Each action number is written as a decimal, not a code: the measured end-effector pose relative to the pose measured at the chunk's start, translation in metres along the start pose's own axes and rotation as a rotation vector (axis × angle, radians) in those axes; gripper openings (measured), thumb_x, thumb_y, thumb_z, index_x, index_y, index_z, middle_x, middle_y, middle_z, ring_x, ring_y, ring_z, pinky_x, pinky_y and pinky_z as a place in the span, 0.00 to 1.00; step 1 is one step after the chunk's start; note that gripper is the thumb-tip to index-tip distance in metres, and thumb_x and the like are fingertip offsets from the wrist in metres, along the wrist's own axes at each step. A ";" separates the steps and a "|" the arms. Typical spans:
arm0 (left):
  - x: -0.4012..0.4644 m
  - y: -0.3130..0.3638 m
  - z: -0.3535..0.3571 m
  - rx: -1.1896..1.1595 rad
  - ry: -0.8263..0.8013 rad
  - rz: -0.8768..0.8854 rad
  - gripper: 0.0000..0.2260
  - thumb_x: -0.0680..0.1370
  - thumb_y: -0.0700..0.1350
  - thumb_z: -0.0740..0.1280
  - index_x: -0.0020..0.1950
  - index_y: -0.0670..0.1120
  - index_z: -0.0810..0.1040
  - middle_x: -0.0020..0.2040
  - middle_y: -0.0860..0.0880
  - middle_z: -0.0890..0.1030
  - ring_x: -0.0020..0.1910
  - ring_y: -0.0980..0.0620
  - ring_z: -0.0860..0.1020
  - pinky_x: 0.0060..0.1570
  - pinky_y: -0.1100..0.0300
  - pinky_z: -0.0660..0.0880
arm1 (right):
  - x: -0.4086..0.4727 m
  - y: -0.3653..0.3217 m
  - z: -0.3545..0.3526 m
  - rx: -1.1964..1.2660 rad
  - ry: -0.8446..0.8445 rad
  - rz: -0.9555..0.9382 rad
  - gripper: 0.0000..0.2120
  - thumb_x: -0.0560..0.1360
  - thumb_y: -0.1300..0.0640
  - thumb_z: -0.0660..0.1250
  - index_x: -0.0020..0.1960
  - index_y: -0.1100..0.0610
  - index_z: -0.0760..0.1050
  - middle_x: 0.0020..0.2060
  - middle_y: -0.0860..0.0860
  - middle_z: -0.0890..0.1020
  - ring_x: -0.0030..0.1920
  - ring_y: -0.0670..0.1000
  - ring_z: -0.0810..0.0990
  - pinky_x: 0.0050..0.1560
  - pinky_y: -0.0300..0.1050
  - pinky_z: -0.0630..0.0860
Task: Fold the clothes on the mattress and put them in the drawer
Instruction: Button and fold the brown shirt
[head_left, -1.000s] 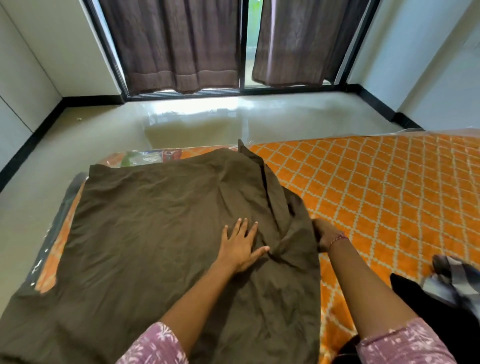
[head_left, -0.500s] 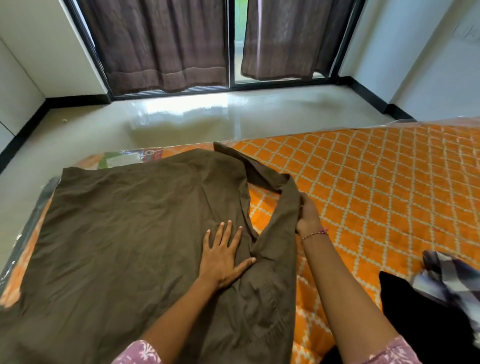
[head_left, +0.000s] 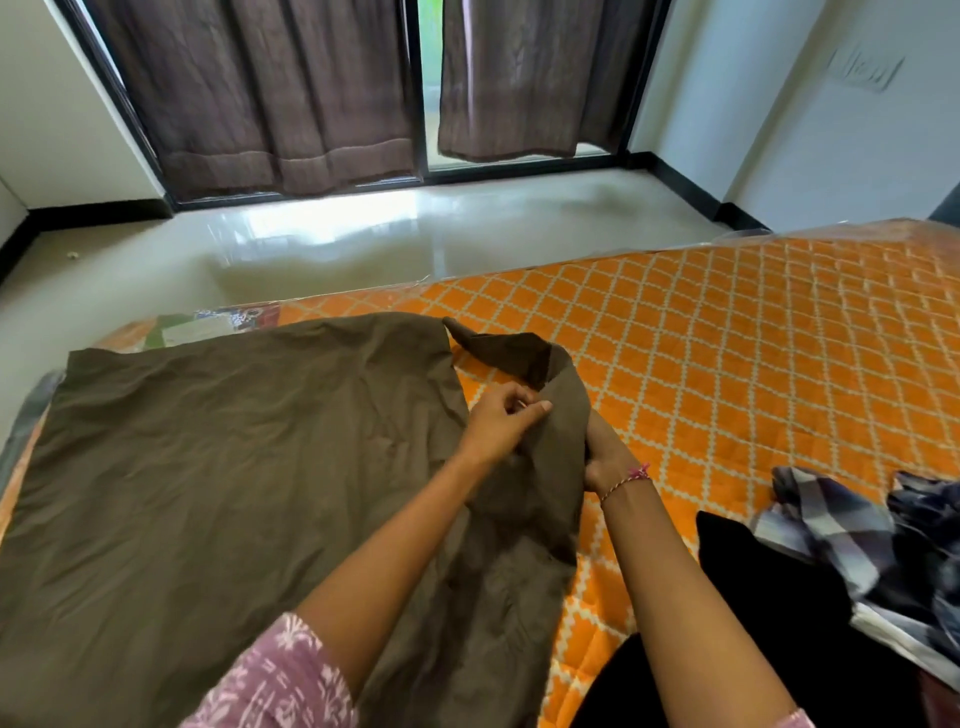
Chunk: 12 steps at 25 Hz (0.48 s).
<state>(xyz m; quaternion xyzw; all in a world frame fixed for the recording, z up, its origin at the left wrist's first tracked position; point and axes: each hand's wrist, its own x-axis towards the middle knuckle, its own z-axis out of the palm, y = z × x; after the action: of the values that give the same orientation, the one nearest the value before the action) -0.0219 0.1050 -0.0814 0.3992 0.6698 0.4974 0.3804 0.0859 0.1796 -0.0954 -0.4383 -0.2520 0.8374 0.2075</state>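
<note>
Brown garment (head_left: 218, 467) lies spread leftward across the mattress (head_left: 727, 364); my left hand (head_left: 501, 423) pinches its raised right strip, my right hand (head_left: 605, 460) seemingly gripping beneath, half hidden.

Person, two bare forearms, short patterned sleeves.
Left sleeve (head_left: 275, 680): pink-mauve fabric with a white leaf-like print, ends above the elbow. Right sleeve (head_left: 792, 719): same fabric, only a sliver visible at frame bottom. Thread bracelet (head_left: 626, 480) on the right wrist, pink and pale strands, small pink tuft at the knot, just below the right hand (head_left: 605, 460).
</note>
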 end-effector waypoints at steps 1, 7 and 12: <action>0.009 0.009 0.000 -0.059 -0.049 -0.043 0.10 0.77 0.38 0.67 0.37 0.45 0.72 0.35 0.47 0.72 0.37 0.52 0.70 0.38 0.59 0.65 | -0.004 0.001 -0.005 -0.026 -0.029 0.018 0.25 0.78 0.43 0.62 0.39 0.62 0.84 0.35 0.58 0.85 0.32 0.54 0.84 0.35 0.46 0.82; 0.015 0.022 -0.017 -0.407 0.031 -0.221 0.10 0.81 0.42 0.61 0.40 0.45 0.72 0.39 0.48 0.74 0.39 0.55 0.73 0.38 0.66 0.72 | -0.025 0.050 -0.036 0.141 -0.201 0.231 0.20 0.61 0.47 0.80 0.42 0.62 0.82 0.30 0.55 0.81 0.26 0.51 0.79 0.30 0.39 0.76; 0.009 0.032 -0.019 -0.677 0.023 -0.316 0.05 0.81 0.38 0.61 0.47 0.45 0.74 0.45 0.47 0.78 0.41 0.52 0.77 0.37 0.62 0.77 | -0.045 0.098 -0.006 0.063 0.143 -0.002 0.16 0.82 0.65 0.52 0.62 0.76 0.69 0.63 0.66 0.74 0.59 0.55 0.77 0.32 0.31 0.73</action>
<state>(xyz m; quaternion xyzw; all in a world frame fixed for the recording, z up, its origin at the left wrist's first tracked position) -0.0379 0.1127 -0.0469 0.1367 0.5249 0.6305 0.5553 0.1027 0.0783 -0.1290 -0.4899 -0.2105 0.8114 0.2395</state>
